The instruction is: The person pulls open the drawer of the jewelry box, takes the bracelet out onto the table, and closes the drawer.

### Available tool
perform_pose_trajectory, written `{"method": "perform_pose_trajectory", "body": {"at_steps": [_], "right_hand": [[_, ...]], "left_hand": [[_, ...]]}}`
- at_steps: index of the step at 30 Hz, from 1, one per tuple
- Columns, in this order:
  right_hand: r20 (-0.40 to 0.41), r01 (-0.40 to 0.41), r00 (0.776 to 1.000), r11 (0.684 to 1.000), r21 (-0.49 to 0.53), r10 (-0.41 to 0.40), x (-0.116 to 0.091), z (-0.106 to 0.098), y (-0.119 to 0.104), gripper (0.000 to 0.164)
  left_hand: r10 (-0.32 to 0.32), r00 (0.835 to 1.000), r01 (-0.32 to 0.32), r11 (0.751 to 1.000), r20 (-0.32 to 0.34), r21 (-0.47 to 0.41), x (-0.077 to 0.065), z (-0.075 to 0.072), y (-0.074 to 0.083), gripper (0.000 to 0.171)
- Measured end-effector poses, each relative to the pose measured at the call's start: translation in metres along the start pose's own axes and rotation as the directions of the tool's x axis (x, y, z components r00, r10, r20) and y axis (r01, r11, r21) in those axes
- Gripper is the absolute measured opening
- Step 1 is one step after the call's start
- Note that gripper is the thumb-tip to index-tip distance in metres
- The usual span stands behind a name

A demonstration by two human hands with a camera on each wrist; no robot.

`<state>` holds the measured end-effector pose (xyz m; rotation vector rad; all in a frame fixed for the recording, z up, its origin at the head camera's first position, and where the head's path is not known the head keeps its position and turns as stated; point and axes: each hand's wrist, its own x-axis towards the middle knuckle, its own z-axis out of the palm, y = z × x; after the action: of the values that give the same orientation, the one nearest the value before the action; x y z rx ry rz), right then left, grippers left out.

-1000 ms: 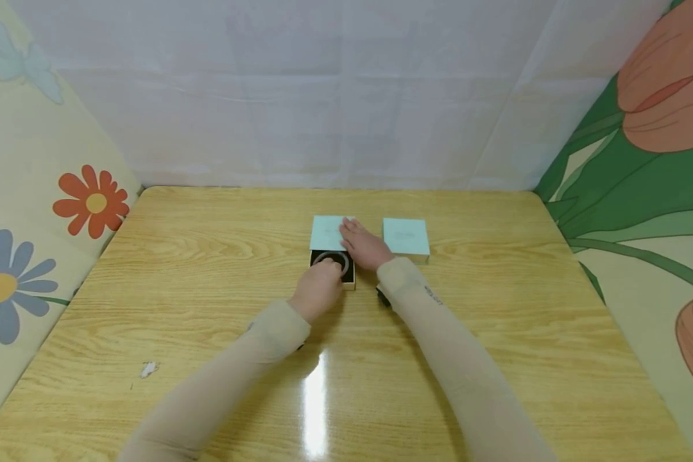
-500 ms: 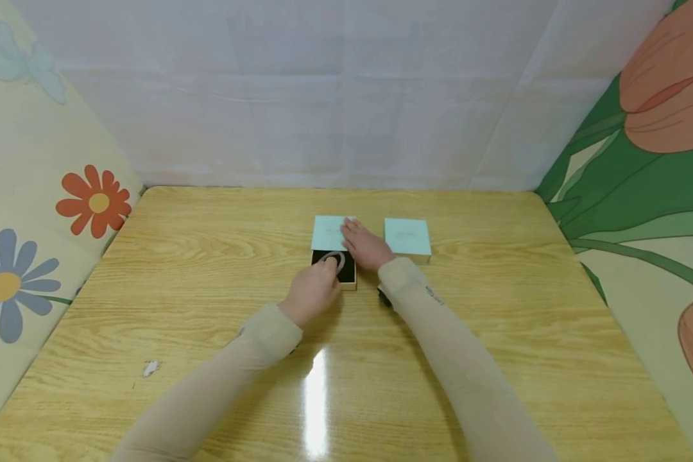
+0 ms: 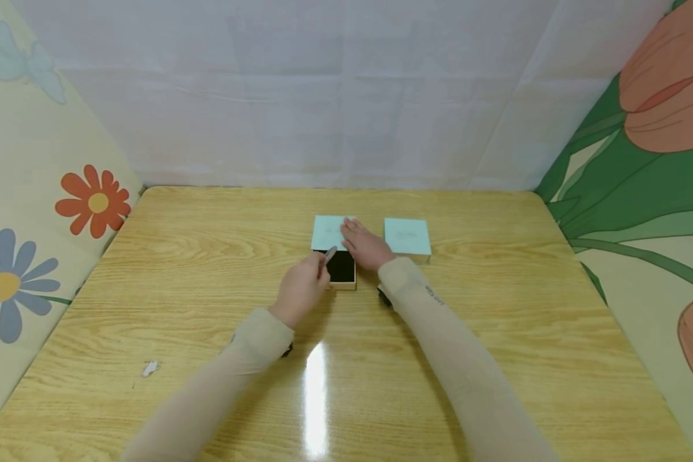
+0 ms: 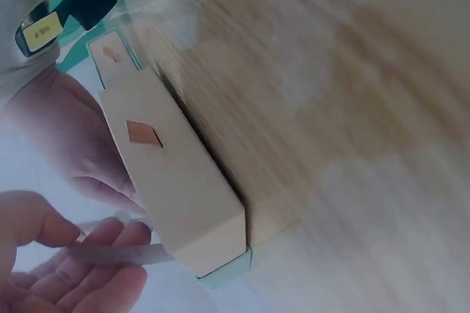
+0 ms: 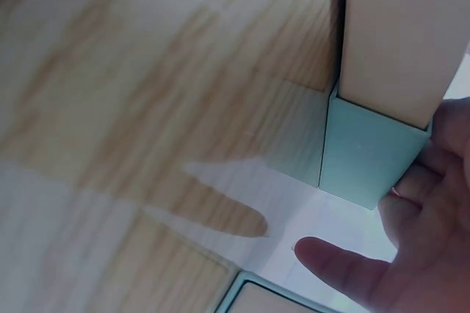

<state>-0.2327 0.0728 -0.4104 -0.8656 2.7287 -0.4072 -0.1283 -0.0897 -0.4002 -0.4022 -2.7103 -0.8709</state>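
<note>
My left hand (image 3: 301, 287) pinches a pale grey bangle (image 3: 330, 255) between thumb and fingers. In the head view the bangle appears nearly edge-on, at the left side of a small drawer box. The box's cream drawer (image 4: 172, 188), with an orange tab (image 4: 145, 134) on its front, is pulled out toward me and shows a black lining (image 3: 343, 266). Behind it lies the mint-green sleeve (image 3: 326, 232) of the box. My right hand (image 3: 366, 246) rests on the sleeve's right side, fingers extended; the right wrist view shows its thumb apart from the box.
To the right stands a second mint-green box (image 3: 407, 237), its drawer pushed in. A white scrap or mark (image 3: 150, 368) shows on the wooden table (image 3: 208, 256) at left. A white cloth (image 3: 335, 96) hangs behind, with flower-printed panels at both sides.
My left hand has lifted the bangle from the black lining and drawn it left and toward me, turning it from face-on to nearly edge-on. The right hand stays on the sleeve.
</note>
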Motion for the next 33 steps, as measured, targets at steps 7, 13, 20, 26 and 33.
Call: {"method": "perform_pose_trajectory", "body": {"at_steps": [7,13,20,26,33], "right_hand": [[0.002,-0.011,1.0,1.0,0.005,0.011,0.0,0.0,-0.001,0.05],[0.004,-0.024,1.0,1.0,0.009,0.024,0.0,0.0,-0.002,0.05],[0.005,-0.024,1.0,1.0,0.013,0.024,-0.001,0.0,-0.002,0.05],[0.005,-0.015,1.0,1.0,0.018,0.015,-0.001,0.0,-0.001,0.05],[0.01,-0.011,1.0,1.0,0.016,0.011,-0.001,-0.002,-0.002,0.05]], "left_hand": [[-0.294,0.956,0.285,0.908,0.017,-0.307,0.003,-0.007,-0.002,0.022],[-0.447,0.893,0.404,0.74,0.055,-0.538,0.007,-0.009,-0.007,0.021],[-0.492,0.868,0.439,0.693,0.071,-0.572,0.01,-0.011,-0.012,0.022],[-0.523,0.847,0.468,0.65,0.094,-0.598,0.01,-0.014,-0.015,0.019],[-0.585,0.792,0.52,0.498,0.174,-0.694,0.009,-0.017,-0.02,0.023]]}}
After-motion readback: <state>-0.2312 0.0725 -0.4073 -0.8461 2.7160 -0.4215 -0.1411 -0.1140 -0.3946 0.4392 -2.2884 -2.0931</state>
